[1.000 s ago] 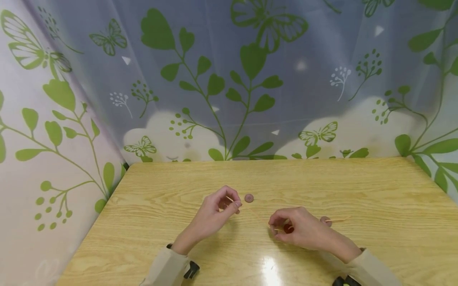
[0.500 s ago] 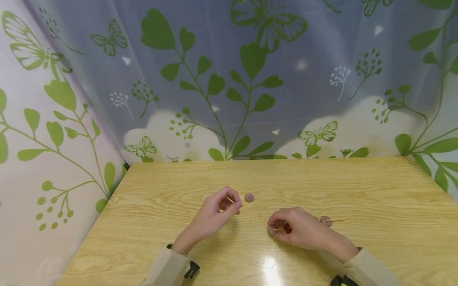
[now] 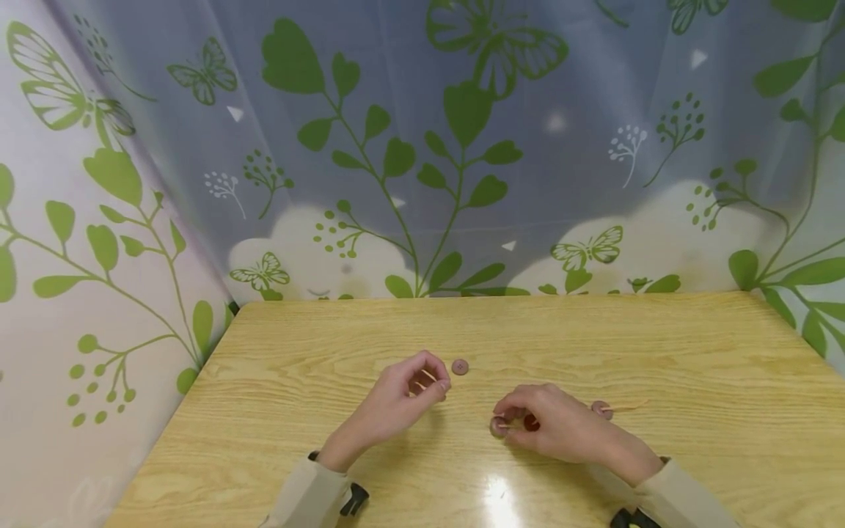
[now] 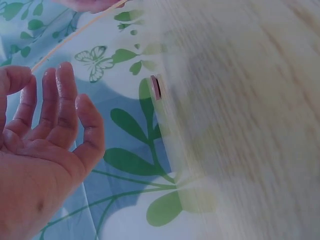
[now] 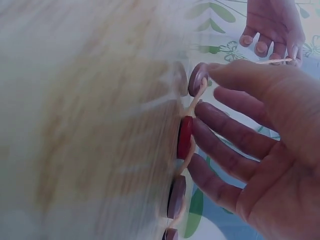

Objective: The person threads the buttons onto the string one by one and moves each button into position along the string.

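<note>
My left hand pinches a thin peach-coloured cord between thumb and forefinger, its other fingers loosely bent. The cord runs taut across to my right hand. There the thumb and fingertips hold a mauve button threaded on that cord, low over the wooden table. Under the right palm a red button hangs on the same cord, and another mauve button follows below it in the right wrist view. Just beyond my left fingertips lies a loose mauve button.
Right of my right wrist, a threaded mauve button lies flat with the cord's tail stretching rightward. A patterned curtain stands behind the table's far edge and along its left side.
The mauve button at my right fingertips has come out into fuller view, moving slightly left and down. My left hand has shifted a little to the right and down.
</note>
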Tool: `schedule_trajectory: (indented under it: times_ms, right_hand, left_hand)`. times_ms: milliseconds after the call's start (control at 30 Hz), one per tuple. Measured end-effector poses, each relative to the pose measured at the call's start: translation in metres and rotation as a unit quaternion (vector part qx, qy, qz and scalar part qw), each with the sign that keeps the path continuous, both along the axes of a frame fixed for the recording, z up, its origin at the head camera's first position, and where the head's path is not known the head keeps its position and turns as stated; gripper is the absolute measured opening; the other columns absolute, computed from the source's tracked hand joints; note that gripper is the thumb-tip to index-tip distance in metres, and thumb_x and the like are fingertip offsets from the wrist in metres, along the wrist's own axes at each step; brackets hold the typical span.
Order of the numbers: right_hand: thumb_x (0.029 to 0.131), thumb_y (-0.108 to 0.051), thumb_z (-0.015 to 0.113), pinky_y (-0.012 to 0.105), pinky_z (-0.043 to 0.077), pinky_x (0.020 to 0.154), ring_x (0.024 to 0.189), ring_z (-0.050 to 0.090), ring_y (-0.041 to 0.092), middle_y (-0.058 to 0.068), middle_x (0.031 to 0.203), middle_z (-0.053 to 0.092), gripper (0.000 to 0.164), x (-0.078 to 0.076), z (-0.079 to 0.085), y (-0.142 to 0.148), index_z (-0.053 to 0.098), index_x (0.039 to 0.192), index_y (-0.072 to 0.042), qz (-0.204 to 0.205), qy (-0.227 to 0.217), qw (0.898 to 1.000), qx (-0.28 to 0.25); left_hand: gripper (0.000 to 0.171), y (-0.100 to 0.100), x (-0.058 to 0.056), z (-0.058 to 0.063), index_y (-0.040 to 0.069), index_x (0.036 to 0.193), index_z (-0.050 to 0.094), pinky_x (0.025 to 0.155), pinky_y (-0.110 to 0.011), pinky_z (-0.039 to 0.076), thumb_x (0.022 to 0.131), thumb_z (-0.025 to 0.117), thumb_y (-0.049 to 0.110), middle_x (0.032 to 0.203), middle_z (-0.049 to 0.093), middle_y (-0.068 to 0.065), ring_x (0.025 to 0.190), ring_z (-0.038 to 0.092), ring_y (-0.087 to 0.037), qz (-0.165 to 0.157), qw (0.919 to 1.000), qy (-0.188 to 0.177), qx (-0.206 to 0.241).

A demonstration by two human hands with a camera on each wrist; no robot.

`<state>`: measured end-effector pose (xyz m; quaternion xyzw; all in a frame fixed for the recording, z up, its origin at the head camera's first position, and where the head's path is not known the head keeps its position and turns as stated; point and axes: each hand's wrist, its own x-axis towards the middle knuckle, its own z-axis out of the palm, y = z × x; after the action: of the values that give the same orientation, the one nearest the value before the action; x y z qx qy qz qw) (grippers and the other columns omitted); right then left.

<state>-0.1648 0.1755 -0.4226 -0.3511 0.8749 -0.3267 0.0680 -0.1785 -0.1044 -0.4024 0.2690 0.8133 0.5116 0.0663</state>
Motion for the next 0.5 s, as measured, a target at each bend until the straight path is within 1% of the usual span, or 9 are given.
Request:
schedule_trajectory:
  times_ms: [67, 133, 200, 233, 267, 333, 433, 500]
  right_hand:
    - [0.098, -0.021, 0.071, 0.02, 0.055, 0.069, 0.08, 0.066, 0.002, -0.001, 0.103, 0.075, 0.021, 0.001, 0.001, 0.0, 0.072, 0.115, -0.01, -0.003, -0.017, 1.0, -0.022]
    - [0.1, -0.025, 0.068, 0.022, 0.059, 0.074, 0.09, 0.071, 0.008, 0.003, 0.108, 0.075, 0.025, 0.002, 0.001, -0.001, 0.072, 0.118, -0.009, -0.009, -0.037, 0.998, -0.049]
    - [0.101, -0.025, 0.066, 0.024, 0.06, 0.077, 0.099, 0.073, 0.014, 0.006, 0.113, 0.075, 0.025, 0.003, 0.002, -0.002, 0.071, 0.119, -0.009, -0.02, -0.046, 0.996, -0.074]
    - [0.102, -0.025, 0.065, 0.025, 0.06, 0.078, 0.1, 0.072, 0.015, 0.006, 0.113, 0.075, 0.024, 0.004, 0.002, -0.003, 0.072, 0.119, -0.01, -0.027, -0.041, 0.996, -0.08]
    - [0.102, -0.023, 0.065, 0.026, 0.06, 0.079, 0.101, 0.072, 0.016, 0.006, 0.113, 0.075, 0.022, 0.004, 0.003, -0.005, 0.072, 0.119, -0.011, -0.036, -0.032, 0.995, -0.086]
    - [0.102, -0.021, 0.064, 0.028, 0.06, 0.081, 0.102, 0.071, 0.016, 0.003, 0.108, 0.077, 0.019, 0.004, 0.003, -0.008, 0.073, 0.117, -0.012, -0.049, -0.016, 0.994, -0.097]
    - [0.102, -0.022, 0.064, 0.031, 0.059, 0.084, 0.095, 0.072, 0.009, -0.001, 0.102, 0.078, 0.018, 0.005, 0.005, -0.014, 0.073, 0.115, -0.014, -0.066, -0.003, 0.991, -0.114]
    - [0.102, -0.022, 0.064, 0.031, 0.058, 0.085, 0.086, 0.072, 0.008, -0.001, 0.095, 0.078, 0.017, 0.005, 0.005, -0.017, 0.073, 0.114, -0.014, -0.07, -0.006, 0.989, -0.132]
  left_hand:
    - [0.004, 0.0, 0.0, 0.0, 0.015, 0.104, 0.064, 0.081, -0.028, 0.056, 0.102, 0.061, 0.018, 0.103, 0.07, -0.014, 0.094, 0.066, -0.011, 0.001, 1.0, 0.003, -0.002]
    - [0.004, 0.001, 0.0, 0.001, 0.016, 0.104, 0.064, 0.081, -0.028, 0.055, 0.102, 0.062, 0.02, 0.102, 0.07, -0.013, 0.095, 0.066, -0.011, 0.002, 1.0, 0.008, -0.003]
    - [0.004, 0.002, 0.0, 0.002, 0.017, 0.104, 0.064, 0.081, -0.029, 0.054, 0.103, 0.062, 0.021, 0.102, 0.07, -0.013, 0.096, 0.065, -0.011, 0.002, 0.9999, 0.011, 0.0]
    - [0.005, 0.002, 0.001, 0.002, 0.017, 0.104, 0.064, 0.082, -0.029, 0.054, 0.103, 0.062, 0.021, 0.102, 0.07, -0.012, 0.096, 0.065, -0.011, 0.003, 0.9999, 0.012, 0.001]
    - [0.005, 0.003, 0.001, 0.003, 0.017, 0.104, 0.064, 0.082, -0.029, 0.053, 0.103, 0.062, 0.021, 0.103, 0.07, -0.012, 0.096, 0.065, -0.011, 0.004, 0.9999, 0.013, 0.002]
    - [0.004, 0.004, 0.001, 0.004, 0.018, 0.104, 0.064, 0.082, -0.029, 0.053, 0.102, 0.063, 0.021, 0.102, 0.071, -0.009, 0.096, 0.065, -0.01, 0.009, 0.9998, 0.017, 0.001]
    - [0.004, 0.005, 0.002, 0.005, 0.018, 0.104, 0.064, 0.082, -0.028, 0.052, 0.102, 0.063, 0.022, 0.102, 0.071, -0.006, 0.096, 0.065, -0.01, 0.012, 0.9997, 0.02, 0.0]
    - [0.004, 0.006, 0.002, 0.005, 0.018, 0.103, 0.064, 0.081, -0.027, 0.052, 0.102, 0.063, 0.022, 0.101, 0.071, -0.005, 0.096, 0.065, -0.009, 0.013, 0.9997, 0.023, -0.002]
